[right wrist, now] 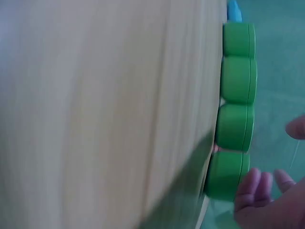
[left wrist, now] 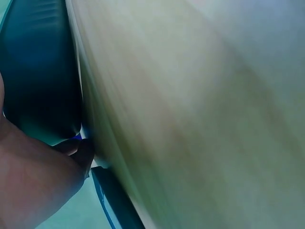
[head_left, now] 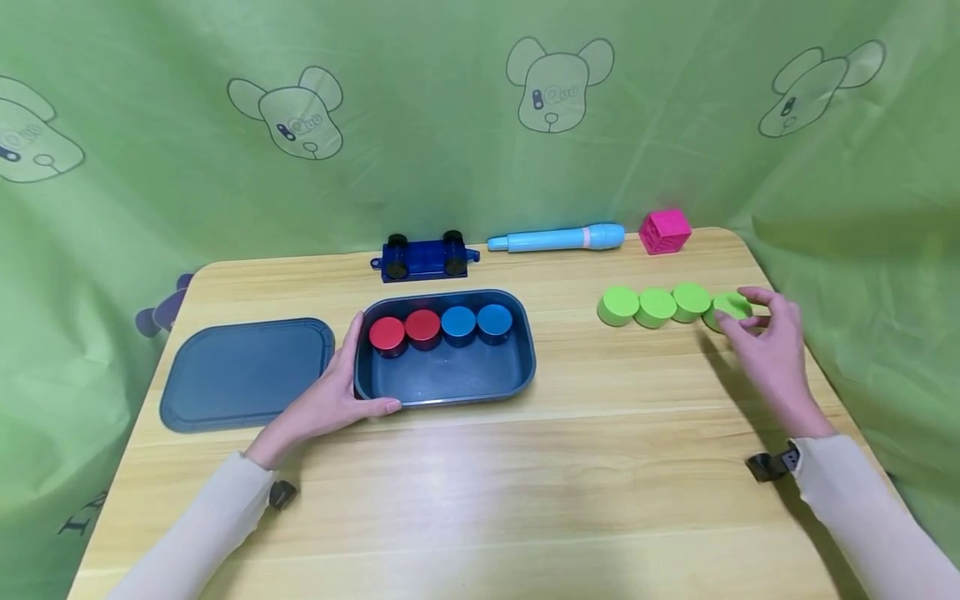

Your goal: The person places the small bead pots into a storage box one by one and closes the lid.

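My left hand (head_left: pixel 330 402) grips the left end of a dark blue box (head_left: pixel 450 383), thumb at the front rim and fingers along the side. Two red round tins (head_left: pixel 387 333) and two blue ones (head_left: pixel 476 322) stand in a row inside it. On the right, several green round tins (head_left: pixel 656 307) form a line. My right hand (head_left: pixel 768 346) is over the rightmost green tin (right wrist: pixel 224 175), fingers and thumb spread around its top. In the right wrist view its fingers (right wrist: pixel 257 191) are beside that tin's top edge, the thumb held apart.
A flat dark blue lid (head_left: pixel 247 375) lies left of the box. Along the table's back edge are a blue toy wagon base (head_left: pixel 423 258) with black wheels, a light blue pen (head_left: pixel 555 240) and a pink cube (head_left: pixel 665 231). Green cloth (head_left: pixel 435 125) hangs behind.
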`<action>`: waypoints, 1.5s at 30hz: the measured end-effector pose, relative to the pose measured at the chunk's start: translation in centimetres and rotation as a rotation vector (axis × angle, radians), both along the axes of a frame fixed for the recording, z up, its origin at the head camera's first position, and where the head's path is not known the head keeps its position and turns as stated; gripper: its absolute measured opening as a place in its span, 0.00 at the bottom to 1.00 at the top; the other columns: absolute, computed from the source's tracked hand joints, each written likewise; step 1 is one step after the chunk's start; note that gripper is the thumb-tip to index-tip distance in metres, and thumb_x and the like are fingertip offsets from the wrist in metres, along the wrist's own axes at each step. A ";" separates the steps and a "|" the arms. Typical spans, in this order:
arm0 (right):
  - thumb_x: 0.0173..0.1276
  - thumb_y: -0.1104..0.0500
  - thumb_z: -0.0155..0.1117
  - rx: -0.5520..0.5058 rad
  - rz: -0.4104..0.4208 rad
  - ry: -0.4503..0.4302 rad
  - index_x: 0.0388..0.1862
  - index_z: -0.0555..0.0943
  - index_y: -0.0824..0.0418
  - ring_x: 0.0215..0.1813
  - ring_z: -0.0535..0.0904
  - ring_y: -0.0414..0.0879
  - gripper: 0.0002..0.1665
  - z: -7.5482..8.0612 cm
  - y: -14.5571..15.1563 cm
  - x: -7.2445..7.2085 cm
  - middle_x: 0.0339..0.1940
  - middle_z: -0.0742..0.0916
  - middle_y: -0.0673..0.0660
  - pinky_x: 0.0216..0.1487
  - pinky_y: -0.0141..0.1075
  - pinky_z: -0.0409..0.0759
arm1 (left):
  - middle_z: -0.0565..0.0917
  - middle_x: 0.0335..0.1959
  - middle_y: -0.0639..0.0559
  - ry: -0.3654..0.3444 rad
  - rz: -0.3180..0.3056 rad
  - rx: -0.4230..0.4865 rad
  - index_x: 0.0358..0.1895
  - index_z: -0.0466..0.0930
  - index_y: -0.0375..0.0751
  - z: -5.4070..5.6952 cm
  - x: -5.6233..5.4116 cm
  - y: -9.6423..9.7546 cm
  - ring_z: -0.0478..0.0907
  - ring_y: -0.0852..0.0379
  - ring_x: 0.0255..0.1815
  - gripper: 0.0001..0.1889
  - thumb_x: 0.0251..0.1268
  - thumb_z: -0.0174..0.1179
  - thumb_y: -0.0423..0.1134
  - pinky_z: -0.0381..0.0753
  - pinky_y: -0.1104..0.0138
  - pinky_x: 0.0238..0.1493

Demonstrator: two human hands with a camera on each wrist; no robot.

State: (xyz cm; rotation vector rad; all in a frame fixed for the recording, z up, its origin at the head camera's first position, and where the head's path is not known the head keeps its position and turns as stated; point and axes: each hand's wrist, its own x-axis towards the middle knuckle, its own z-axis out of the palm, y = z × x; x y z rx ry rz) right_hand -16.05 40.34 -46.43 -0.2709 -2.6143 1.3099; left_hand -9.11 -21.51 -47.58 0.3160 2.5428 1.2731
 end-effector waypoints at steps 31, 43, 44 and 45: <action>0.73 0.53 0.80 -0.157 0.031 -0.219 0.59 0.72 0.44 0.41 0.80 0.35 0.26 -0.5 3.0 -0.9 0.49 0.79 0.49 0.40 0.25 0.85 | 0.35 0.92 0.49 0.010 -0.005 -0.014 0.90 0.22 0.59 -0.2 -0.3 -0.1 0.38 0.37 0.90 0.73 0.63 0.79 0.61 0.56 0.27 0.76; 0.72 0.53 0.80 -0.119 -0.099 -0.091 0.63 0.72 0.40 0.43 0.73 0.37 0.30 1.4 0.6 1.0 0.51 0.76 0.46 0.36 0.20 0.78 | 0.37 0.92 0.47 0.008 -0.007 -0.027 0.90 0.21 0.58 0.0 -0.4 0.2 0.40 0.35 0.89 0.74 0.62 0.79 0.63 0.54 0.26 0.76; 0.72 0.53 0.80 -0.114 -0.098 -0.082 0.64 0.72 0.40 0.44 0.73 0.37 0.30 1.6 0.4 1.2 0.51 0.76 0.46 0.37 0.20 0.78 | 0.37 0.92 0.47 0.007 -0.007 -0.028 0.90 0.21 0.58 0.0 -0.4 0.2 0.40 0.35 0.89 0.74 0.62 0.79 0.63 0.54 0.26 0.76; 0.72 0.53 0.80 -0.112 -0.094 -0.074 0.65 0.72 0.41 0.44 0.74 0.36 0.30 1.8 0.2 1.4 0.51 0.76 0.45 0.38 0.19 0.77 | 0.37 0.92 0.48 0.006 -0.007 -0.027 0.90 0.22 0.58 0.0 -0.4 0.3 0.39 0.35 0.89 0.74 0.62 0.79 0.63 0.54 0.26 0.76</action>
